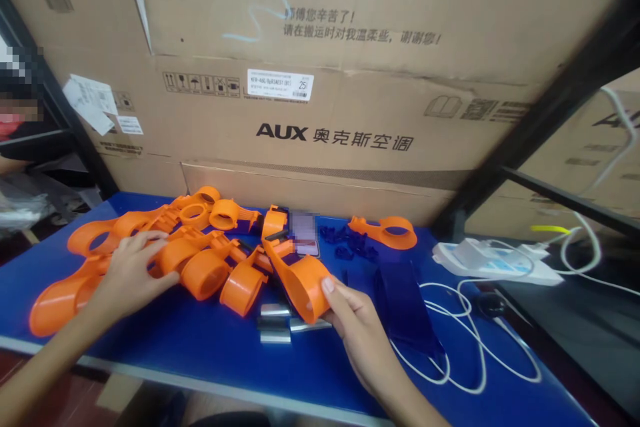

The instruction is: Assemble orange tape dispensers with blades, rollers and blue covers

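Observation:
My right hand pinches the rim of an orange plastic ring with a long arm, held a little above the table. The arm of that part points up and left. My left hand reaches into the pile of similar parts, thumb and fingers apart around the near side of an orange ring; I cannot tell whether it touches it. Beside that ring lie another orange ring and an orange ring piece with a dark rod. Short silvery metal strips lie below the held part.
More orange parts cover the left of the blue table. One orange ring lies at the back right, near small dark blue pieces. A phone, dark blue strap-like piece, power strip and white cables lie rightward. Cardboard boxes stand behind.

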{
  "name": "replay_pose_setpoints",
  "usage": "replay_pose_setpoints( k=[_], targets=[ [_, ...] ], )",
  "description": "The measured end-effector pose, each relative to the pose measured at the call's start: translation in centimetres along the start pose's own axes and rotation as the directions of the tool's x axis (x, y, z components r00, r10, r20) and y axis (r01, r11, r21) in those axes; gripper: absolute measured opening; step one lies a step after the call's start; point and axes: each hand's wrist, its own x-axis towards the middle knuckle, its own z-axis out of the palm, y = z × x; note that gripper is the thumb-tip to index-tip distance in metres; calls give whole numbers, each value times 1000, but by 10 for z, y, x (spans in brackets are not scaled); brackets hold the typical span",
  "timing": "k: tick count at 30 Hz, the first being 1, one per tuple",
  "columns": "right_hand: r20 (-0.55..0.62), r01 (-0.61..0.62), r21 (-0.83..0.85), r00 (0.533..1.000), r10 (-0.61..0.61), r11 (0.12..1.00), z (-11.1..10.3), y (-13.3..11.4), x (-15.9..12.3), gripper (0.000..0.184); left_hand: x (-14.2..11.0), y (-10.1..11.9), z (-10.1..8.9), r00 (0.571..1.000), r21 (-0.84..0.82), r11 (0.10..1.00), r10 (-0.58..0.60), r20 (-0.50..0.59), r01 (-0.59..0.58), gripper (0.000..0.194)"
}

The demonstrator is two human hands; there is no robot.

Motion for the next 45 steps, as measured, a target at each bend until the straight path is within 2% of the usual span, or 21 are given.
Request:
replay_pose_setpoints(
  k=[3, 6, 11, 14, 19, 23, 29, 33, 39, 45],
  targets=[
    [3, -19, 13, 1000, 19, 1000, 5, -4, -9, 42, 0, 0, -4, 999, -3, 1000, 31, -37, -31, 35],
    [53, -34, -64, 998, 38, 997, 11, -10, -15, 37, 3, -1, -17, 995, 31, 999, 24, -97, -21, 35],
    [139, -20, -199, 989, 49, 980, 24, -12, -13, 39, 9, 2, -44, 954, 98, 995, 50, -295, -22, 35],
    [192, 53, -277, 981, 1, 959, 35, -10, -5, 39, 11, 15, -61, 924, 96, 995, 73, -375, -39, 34],
    [280, 162, -355, 958, -61, 920, 54, -5, 15, 40, 16, 43, -79, 894, 47, 987, 157, -419, -151, 30],
    [299, 189, -315, 950, -92, 930, 65, -3, 21, 39, 22, 57, -80, 884, 12, 984, 164, -438, -177, 30],
    [113, 20, -249, 994, 8, 968, 62, -2, -5, 45, 24, 72, -76, 867, -35, 972, 192, -459, -233, 29],
    [83, 13, -279, 997, 10, 960, 54, 1, -11, 46, 22, 86, -75, 872, -80, 958, 215, -440, -276, 25],
    [119, -3, -277, 992, 38, 961, 59, 9, 8, 50, 24, 97, -77, 859, -99, 947, 228, -458, -304, 26],
    [213, 24, -222, 977, 25, 975, 75, 20, 24, 47, 21, 103, -76, 887, -131, 949, 211, -411, -286, 27]
  ],
)
